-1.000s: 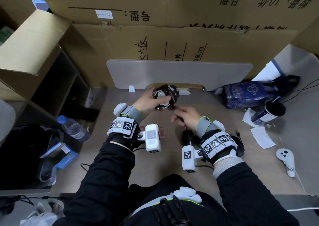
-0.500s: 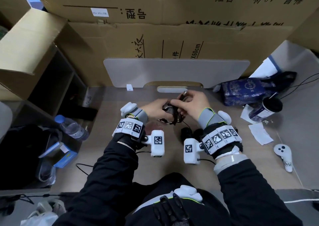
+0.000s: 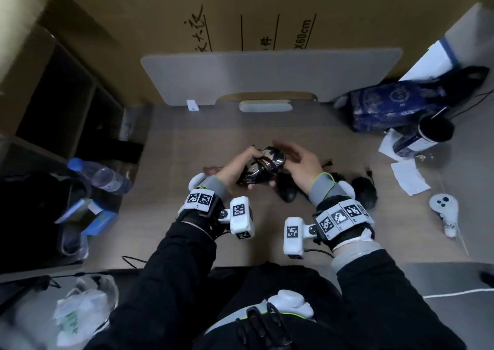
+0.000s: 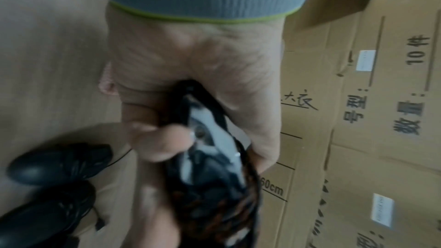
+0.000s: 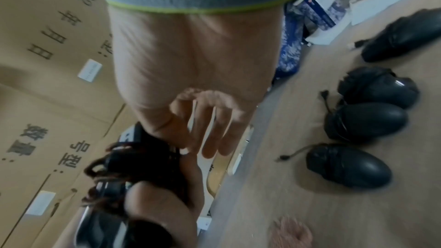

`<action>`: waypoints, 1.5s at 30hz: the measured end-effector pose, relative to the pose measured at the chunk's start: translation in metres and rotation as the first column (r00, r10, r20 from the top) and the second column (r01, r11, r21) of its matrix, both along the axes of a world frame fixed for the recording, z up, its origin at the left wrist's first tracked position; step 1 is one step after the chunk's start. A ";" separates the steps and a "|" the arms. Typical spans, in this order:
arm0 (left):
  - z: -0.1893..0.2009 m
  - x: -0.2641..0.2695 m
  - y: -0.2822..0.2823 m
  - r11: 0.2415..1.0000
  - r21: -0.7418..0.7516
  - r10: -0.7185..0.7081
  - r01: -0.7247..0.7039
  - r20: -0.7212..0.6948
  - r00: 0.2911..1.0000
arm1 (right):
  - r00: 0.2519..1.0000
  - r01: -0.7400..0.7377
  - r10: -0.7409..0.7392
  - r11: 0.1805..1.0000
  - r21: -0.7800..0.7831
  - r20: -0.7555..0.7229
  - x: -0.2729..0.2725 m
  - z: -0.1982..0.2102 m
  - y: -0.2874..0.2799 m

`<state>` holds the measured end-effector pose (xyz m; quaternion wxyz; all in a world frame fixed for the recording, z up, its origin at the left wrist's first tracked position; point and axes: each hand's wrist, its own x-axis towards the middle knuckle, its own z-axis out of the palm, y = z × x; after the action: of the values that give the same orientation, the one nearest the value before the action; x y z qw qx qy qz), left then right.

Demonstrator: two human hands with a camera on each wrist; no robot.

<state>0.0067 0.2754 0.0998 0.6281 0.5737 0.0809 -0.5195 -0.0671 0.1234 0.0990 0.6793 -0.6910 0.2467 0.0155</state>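
Note:
My left hand [image 3: 235, 166] grips a black and silver computer mouse [image 3: 263, 167] wound with a braided brown-black cable, held a little above the wooden table [image 3: 187, 141]. In the left wrist view the fingers [image 4: 162, 139] curl round the mouse [image 4: 210, 157]. My right hand [image 3: 299, 159] is beside the mouse on its right, blurred, with fingers stretched out. The right wrist view shows those straight fingers [image 5: 210, 135] next to the wrapped mouse [image 5: 133, 167], holding nothing.
Several black mice with wound cables [image 5: 365, 122] lie on the table right of my hands, one [image 3: 287, 189] just under them. A cup [image 3: 427, 135], a blue bag [image 3: 387, 109], paper slips [image 3: 409, 178] and a white controller [image 3: 445, 213] sit at right. A water bottle [image 3: 100, 176] lies at left.
The left hand has brought the mouse closer to me. The right hand, which was on the mouse and cable half a second ago, has come off it and opened out.

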 end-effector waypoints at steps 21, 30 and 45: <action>-0.092 -0.042 -0.042 0.867 0.283 0.478 -0.409 -0.245 0.843 | 0.958 -0.037 0.091 0.980 0.198 -0.271 -0.003 -0.080 -0.037; -0.136 -0.012 -0.045 0.853 0.387 0.409 -0.352 -0.074 0.910 | 0.882 -0.175 0.128 0.982 -0.063 -0.453 0.032 -0.125 -0.022; -0.195 0.015 -0.035 0.938 0.218 0.315 -0.270 -0.203 0.927 | 0.837 -0.230 0.043 0.932 -0.279 -0.546 0.034 -0.143 -0.008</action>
<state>0.0219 0.2403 -0.0953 0.6282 0.5458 0.2879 -0.4739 -0.0331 0.1150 -0.0435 0.4542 -0.7804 0.3731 0.2132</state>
